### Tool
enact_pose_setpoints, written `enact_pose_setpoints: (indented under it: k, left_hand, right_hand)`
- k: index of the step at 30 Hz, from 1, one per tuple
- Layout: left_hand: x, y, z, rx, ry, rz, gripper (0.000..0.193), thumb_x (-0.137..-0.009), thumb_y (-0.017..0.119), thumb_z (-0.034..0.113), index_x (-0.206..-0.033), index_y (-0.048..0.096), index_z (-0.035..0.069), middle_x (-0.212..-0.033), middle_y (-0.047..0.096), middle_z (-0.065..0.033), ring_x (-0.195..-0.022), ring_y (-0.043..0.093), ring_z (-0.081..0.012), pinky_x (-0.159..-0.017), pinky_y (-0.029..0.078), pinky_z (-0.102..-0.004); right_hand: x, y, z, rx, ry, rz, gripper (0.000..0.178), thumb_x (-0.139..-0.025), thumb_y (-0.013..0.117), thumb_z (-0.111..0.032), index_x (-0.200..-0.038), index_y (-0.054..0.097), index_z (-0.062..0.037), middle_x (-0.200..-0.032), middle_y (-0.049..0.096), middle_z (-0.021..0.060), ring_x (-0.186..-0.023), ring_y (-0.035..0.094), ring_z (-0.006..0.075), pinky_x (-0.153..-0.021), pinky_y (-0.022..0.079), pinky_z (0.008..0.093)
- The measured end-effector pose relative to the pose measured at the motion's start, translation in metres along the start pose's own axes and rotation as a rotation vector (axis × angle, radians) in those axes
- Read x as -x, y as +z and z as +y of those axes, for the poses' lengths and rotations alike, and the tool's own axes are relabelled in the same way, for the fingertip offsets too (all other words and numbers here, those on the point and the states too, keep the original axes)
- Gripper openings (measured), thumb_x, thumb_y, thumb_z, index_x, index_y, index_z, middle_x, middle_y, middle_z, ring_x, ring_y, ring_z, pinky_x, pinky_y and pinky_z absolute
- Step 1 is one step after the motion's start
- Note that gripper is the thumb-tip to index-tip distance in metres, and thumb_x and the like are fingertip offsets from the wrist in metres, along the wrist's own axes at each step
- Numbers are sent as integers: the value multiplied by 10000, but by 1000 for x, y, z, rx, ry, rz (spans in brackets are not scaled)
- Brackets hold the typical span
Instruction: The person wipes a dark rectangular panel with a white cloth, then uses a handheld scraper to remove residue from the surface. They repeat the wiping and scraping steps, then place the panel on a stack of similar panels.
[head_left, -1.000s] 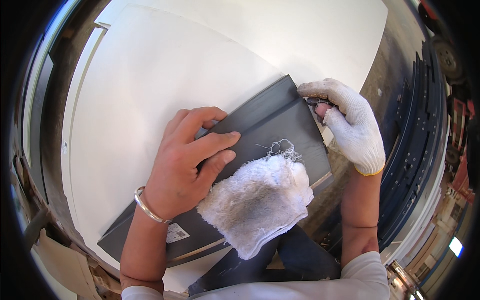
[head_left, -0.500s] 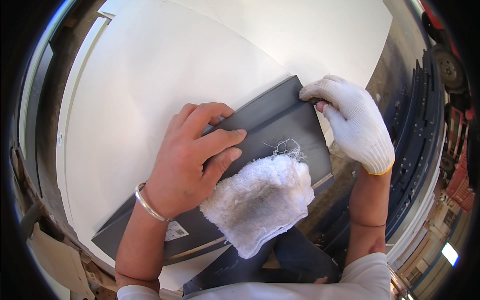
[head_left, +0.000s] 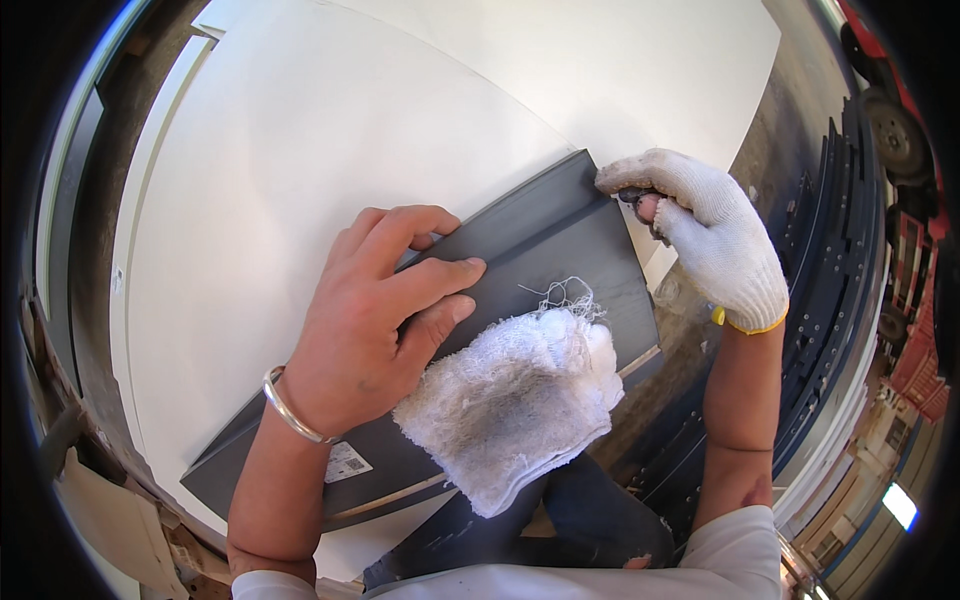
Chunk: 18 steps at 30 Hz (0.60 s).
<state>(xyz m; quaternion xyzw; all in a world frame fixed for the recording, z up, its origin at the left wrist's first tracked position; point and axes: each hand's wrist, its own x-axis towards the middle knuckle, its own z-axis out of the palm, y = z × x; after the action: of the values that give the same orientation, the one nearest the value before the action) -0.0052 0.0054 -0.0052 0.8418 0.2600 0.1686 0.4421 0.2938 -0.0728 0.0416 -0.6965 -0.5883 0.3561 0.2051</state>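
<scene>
A long dark grey profiled panel (head_left: 560, 250) lies slanting across a white sheet. My bare left hand (head_left: 385, 300), with a silver bangle at the wrist, grips its raised far edge, thumb and forefinger on the near side. At the panel's right end, my right hand (head_left: 700, 225) in a white knitted glove is closed around a small dark tool (head_left: 634, 196). A bare fingertip pokes out of the glove. Below the wrist shows a yellow bit (head_left: 717, 315), perhaps the tool's other end. A folded, grubby white cloth (head_left: 520, 400) with loose threads rests on the panel.
Large white sheets (head_left: 330, 130) spread beneath and beyond the panel. On the right stand dark perforated metal strips (head_left: 810, 290) in a stack, with a wheel (head_left: 897, 130) behind. A printed label (head_left: 345, 462) sticks to the panel near my left forearm.
My right hand has turned and drawn slightly off the panel's end, so the dark tool and the yellow bit now show. My left hand keeps its hold on the panel.
</scene>
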Motion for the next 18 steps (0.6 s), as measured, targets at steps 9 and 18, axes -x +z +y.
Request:
enact_pose_setpoints:
  k: [9,18]
  left_hand:
    - [-1,0,1,-6,8,4,296,-852,798,24,-1148,781,23,-1325,645,-145,-1098,588,-320,-964,506,-428]
    - [0,2,0,3,3,30,256,-847,796,26,-1102,776,30,-1286,642,-136,-1088,598,-315,-968,487,-432]
  right_hand:
    - [-1,-3,1,119,-82,-60,421,-895,473,149,-1189,741,11,-1134,736,109,-1010,673,159,-946,527,280]
    - [-11,-4,-5,26,12,-17,329,-956,486,88,-1162,734,20,-919,665,44,-824,594,123,-770,503,276]
